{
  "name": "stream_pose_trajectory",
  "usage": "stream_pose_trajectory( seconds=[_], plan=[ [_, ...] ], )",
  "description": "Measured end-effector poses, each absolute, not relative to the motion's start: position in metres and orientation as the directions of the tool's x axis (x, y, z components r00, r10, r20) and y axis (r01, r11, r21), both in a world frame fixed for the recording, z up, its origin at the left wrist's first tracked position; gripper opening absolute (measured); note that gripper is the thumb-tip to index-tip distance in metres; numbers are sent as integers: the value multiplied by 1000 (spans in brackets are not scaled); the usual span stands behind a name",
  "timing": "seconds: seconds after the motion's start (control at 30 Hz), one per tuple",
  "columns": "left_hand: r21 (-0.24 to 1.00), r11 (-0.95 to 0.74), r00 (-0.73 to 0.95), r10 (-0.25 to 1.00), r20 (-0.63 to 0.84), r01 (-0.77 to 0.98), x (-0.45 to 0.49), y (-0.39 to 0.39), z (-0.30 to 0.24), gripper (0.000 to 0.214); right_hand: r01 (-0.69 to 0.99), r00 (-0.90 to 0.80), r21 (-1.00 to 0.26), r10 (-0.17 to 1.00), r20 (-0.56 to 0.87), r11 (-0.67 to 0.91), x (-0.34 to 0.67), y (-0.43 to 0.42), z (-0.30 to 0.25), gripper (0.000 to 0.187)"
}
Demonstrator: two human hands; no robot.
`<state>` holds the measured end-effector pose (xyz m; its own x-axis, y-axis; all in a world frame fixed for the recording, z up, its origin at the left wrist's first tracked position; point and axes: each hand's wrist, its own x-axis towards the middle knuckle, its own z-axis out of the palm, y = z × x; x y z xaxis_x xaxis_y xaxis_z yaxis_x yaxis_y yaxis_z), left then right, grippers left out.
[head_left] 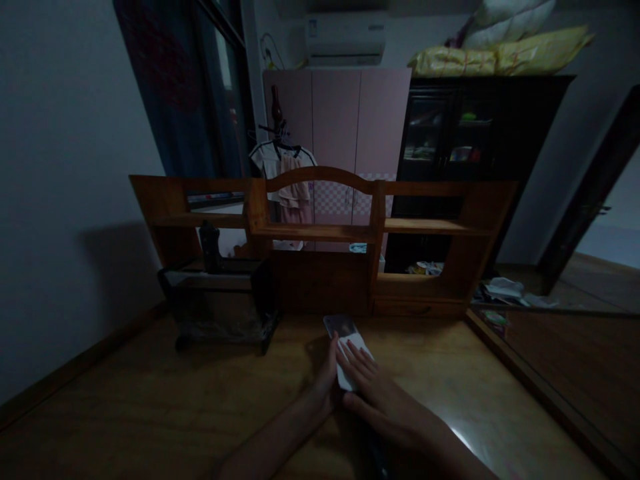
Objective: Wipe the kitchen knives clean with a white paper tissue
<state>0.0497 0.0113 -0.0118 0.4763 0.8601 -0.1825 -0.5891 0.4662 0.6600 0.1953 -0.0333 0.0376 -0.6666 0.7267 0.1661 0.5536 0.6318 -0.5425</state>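
Observation:
Low in the middle, a flat, shiny grey object with a rounded end (340,324) points away from me. A white piece, paper or cloth (345,381), covers its near part. My left hand (327,377) is closed along the left edge, its fingers mostly hidden underneath. Across the white piece lies my right hand (367,380), fingers stretched over it and pressing on it, thumb on the near side. Below my hands runs a dark, handle-like strip (379,457); whether it joins the grey object is hidden.
A wooden shelf unit (320,232) stands behind the yellowish wooden surface (200,407). At left sits a dark-framed box-like rack (217,300) with a dark boot-shaped thing (211,247) on top. A raised wooden edge (525,380) borders the right side. The room is dim.

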Motion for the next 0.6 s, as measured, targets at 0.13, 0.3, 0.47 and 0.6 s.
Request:
stream_pose_trajectory(
  seconds=[0.13, 0.3, 0.47, 0.6],
  plan=[
    [651, 473, 445, 867, -223, -594, 40, 20, -7, 65, 524, -687, -569, 709, 158, 634, 192, -34, 39, 55],
    [570, 508, 491, 848, -201, -645, 36, 27, 0, 63, 544, -666, -551, 725, 174, 633, 197, -26, 34, 52],
    [628, 422, 492, 868, -71, -654, 40, 22, -4, 68, 631, -576, -519, 796, 184, 577, 209, -17, 24, 58],
    [770, 325, 436, 897, -67, -550, 42, 11, -2, 62, 668, -509, -500, 828, 234, 552, 213, -12, 19, 68]
  ],
)
